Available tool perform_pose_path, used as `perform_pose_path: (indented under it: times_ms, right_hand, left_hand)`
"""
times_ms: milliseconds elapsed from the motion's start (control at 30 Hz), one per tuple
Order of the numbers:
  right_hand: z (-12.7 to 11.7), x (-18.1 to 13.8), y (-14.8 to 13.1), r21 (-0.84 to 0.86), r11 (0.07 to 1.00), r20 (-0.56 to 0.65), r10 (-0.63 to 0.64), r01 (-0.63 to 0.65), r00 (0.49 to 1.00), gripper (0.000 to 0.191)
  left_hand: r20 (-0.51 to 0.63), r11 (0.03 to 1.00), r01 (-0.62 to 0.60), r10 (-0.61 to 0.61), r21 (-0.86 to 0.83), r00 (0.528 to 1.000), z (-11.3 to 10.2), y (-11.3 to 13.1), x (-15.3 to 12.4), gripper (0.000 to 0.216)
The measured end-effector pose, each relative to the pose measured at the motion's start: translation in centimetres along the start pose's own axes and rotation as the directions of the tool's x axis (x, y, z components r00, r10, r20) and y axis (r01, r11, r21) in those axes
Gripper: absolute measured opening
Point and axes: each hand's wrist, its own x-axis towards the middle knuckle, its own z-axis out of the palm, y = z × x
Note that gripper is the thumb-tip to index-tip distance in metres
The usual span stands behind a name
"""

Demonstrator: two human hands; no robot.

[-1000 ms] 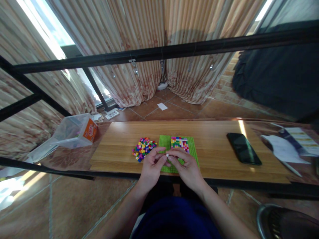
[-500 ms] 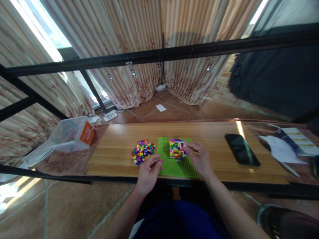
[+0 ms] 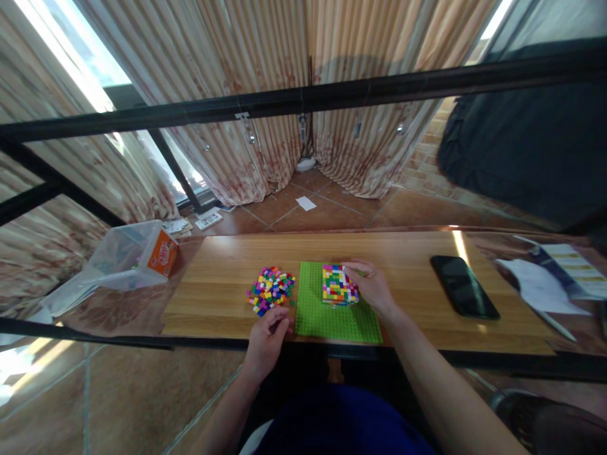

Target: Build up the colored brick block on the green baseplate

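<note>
A block built from many-coloured toy bricks [image 3: 336, 287] stands on the green baseplate [image 3: 317, 322]. My right hand [image 3: 372, 285] is at the block's far right corner, its thumb and fingers closed against the top edge. Any single small brick between those fingertips is hidden. To the left of the baseplate lies a loose pile of small toy bricks [image 3: 271, 287]. My left hand [image 3: 266, 338] hovers at the pile's near side with fingers curled and the thumb close to them. Whether it holds a small brick cannot be made out. A stray green brick [image 3: 292, 303] lies beside the pile.
A black phone [image 3: 465, 287] lies on the right of the wooden board [image 3: 403, 253], with papers [image 3: 540, 284] beyond it. On the left stands a clear plastic tub [image 3: 126, 256] with an orange label. A dark bar [image 3: 265, 104] crosses in front of the curtains.
My left hand has moved left and nearer to me, off the baseplate's edge. My right hand has shifted slightly left and away, over the block's far right corner.
</note>
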Motion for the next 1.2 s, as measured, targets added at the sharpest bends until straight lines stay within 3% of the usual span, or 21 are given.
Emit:
perform_pose_path:
  times_ms: [300, 800, 1200]
  right_hand:
    - [-0.1, 0.3, 0.0, 0.063, 0.997, 0.097, 0.047, -0.053, 0.994, 0.036]
    - [0.0, 0.1, -0.7, 0.110, 0.984, 0.101, 0.129, -0.140, 0.987, 0.038]
    - [-0.1, -0.1, -0.4, 0.113, 0.984, 0.118, 0.127, -0.140, 0.985, 0.041]
  left_hand:
    - [0.015, 0.999, -0.041, 0.041, 0.029, 0.999, 0.1, -0.5, 0.1, 0.025]
    - [0.032, 0.994, -0.060, 0.058, 0.094, 0.998, 0.3, 0.0, 0.2, 0.020]
    - [0.042, 0.992, -0.084, 0.080, 0.099, 0.996, 0.3, -1.3, 0.3, 0.022]
